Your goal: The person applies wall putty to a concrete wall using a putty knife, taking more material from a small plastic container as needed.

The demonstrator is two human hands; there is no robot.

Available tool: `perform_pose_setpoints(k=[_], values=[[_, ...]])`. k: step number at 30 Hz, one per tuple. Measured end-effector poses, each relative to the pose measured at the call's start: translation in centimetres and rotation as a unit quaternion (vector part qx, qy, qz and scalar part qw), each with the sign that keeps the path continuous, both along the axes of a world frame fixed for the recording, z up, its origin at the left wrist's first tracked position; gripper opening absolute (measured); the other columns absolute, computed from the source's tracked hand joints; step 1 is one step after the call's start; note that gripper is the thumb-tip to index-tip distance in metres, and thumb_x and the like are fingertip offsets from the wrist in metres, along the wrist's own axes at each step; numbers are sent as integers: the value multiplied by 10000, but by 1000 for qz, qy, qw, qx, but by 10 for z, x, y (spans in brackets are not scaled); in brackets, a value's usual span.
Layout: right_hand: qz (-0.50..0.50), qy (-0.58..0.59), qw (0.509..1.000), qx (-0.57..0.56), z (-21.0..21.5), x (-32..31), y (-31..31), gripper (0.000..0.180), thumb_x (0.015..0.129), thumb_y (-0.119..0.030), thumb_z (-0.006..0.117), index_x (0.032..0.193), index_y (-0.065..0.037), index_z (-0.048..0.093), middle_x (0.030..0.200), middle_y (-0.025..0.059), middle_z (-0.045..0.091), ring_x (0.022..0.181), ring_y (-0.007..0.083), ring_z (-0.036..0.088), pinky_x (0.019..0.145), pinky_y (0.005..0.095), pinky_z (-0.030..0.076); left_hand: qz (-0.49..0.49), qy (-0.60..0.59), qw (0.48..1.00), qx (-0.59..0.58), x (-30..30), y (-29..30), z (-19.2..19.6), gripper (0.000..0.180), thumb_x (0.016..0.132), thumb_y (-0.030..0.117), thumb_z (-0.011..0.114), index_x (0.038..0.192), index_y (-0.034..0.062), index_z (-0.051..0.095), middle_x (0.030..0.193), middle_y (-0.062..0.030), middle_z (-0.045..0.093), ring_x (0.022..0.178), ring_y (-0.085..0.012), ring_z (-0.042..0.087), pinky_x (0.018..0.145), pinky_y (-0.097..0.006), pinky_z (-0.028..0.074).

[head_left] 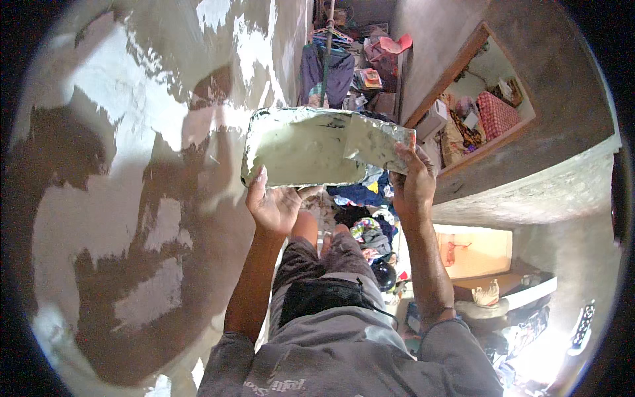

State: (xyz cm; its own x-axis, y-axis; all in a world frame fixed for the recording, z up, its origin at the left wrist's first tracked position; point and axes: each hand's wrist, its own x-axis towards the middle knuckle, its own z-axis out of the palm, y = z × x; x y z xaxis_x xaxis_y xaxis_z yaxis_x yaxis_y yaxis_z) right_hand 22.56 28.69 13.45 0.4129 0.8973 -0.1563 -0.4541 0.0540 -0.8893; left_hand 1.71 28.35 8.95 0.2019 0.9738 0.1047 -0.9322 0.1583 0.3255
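Observation:
My left hand is closed on the near left edge of a shallow rectangular tray, thumb on the rim and fingers underneath. Pale, creamy wall putty coats its inside. In my right hand is a wide flat putty knife, its blade smeared with the same paste. The blade reaches over the tray's right end and touches or nearly touches the putty there; the exact contact cannot be made out. My right fingers partly cover the knife's outer end.
A grey-brown wall with white putty patches rises close on my left. Clothes are heaped below, near my legs. Beyond the tray stand a pole and piled belongings. To the right are a framed opening, a shelf and a bright light.

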Motion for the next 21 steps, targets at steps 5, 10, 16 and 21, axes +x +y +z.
perform_pose_setpoints(k=[5, 10, 16, 21], values=[[-24, -4, 999, 28, -5, -9, -15, 75, 751, -93, 578, 785, -38, 616, 697, 19, 588, 513, 97, 518, 420, 215, 379, 25, -11, 999, -28, -3, -22, -9, 497, 846, 342, 412, 1239, 44, 357, 1222, -178, 435, 1083, -380, 462, 831, -579, 415], [-1, -4, 1000, 16, -1, -20, -37, 83, 774, -96, 551, 824, -43, 591, 723, 3, 577, 547, 67, 488, 451, 193, 339, 52, -6, 998, -44, -7, -44, -6, 494, 838, 327, 416, 1237, 43, 355, 1228, -184, 422, 1105, -391, 436, 854, -607, 375], [-34, 25, 999, 27, -13, -30, -56, 70, 768, -96, 576, 821, -51, 590, 720, -14, 573, 520, 52, 466, 413, 192, 315, 98, -10, 994, -55, 2, -74, -5, 533, 828, 325, 417, 1265, 44, 303, 1271, -189, 358, 1160, -405, 365, 908, -625, 304], [-61, 25, 997, 32, -31, -27, -60, 94, 769, -100, 582, 851, -54, 592, 736, -11, 570, 526, 61, 477, 413, 184, 327, 115, 22, 992, -47, 3, -97, -16, 548, 826, 340, 418, 1277, 58, 288, 1279, -179, 348, 1178, -393, 346, 933, -626, 265]])
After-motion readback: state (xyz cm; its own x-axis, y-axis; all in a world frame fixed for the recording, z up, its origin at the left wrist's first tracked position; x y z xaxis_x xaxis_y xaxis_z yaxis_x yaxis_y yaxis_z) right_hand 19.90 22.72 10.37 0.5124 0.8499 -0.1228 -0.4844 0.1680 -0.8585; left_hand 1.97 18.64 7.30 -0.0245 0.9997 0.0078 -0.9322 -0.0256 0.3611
